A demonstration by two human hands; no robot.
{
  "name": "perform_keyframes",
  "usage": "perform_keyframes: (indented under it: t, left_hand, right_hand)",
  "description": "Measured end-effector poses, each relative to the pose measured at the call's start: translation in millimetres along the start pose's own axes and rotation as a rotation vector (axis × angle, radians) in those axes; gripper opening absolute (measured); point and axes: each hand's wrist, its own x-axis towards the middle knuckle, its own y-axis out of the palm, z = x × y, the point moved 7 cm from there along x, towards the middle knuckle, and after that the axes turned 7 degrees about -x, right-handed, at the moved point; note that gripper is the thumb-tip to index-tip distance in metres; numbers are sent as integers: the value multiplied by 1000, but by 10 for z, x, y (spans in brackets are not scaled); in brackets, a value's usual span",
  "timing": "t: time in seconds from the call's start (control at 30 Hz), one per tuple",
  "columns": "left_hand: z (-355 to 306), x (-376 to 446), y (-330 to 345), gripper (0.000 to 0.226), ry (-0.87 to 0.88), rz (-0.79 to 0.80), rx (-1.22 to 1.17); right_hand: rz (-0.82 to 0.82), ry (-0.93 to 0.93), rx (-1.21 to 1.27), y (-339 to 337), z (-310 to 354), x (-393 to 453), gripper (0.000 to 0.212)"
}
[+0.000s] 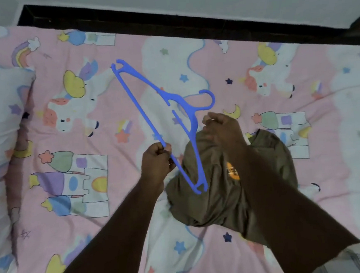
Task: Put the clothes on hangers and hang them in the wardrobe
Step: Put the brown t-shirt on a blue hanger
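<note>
Left hand [156, 159] grips blue hanger [150, 100] bar at frame centre; right hand [221, 126] pinches olive shirt [217, 189] over bed [87, 122]

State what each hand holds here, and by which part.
The left hand grips the blue hanger by its straight bottom bar. The right hand pinches the olive shirt by its bunched top.
</note>
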Motion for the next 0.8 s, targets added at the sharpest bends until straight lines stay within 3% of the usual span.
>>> perform_keyframes:
  t: [0.03,0.23,0.4,0.53,0.63,0.8]
  left_hand:
    - [-9,-18,183,23,6,18,-11]
    - [182,-199,1179,11,10,129,4]
    - [189,-303,1649,20,173,-23,282]
    - [274,-330,2126,40,111,-68,138]
    - [262,-245,2301,48,187,-120,141]
    - [465,-123,2780,37,-51,210,-76]
  right_hand:
    - [32,0,46,-134,22,42,8]
    - [177,-39,116,-861,-94,167,12]
    - [118,-60,149,-1431,-270,310,15]
    - [97,-71,152,-1764,-362,507,10]
    - [102,-78,116,-1912,-429,669,11]
    - [178,-85,165,-1864,-457,814,16]
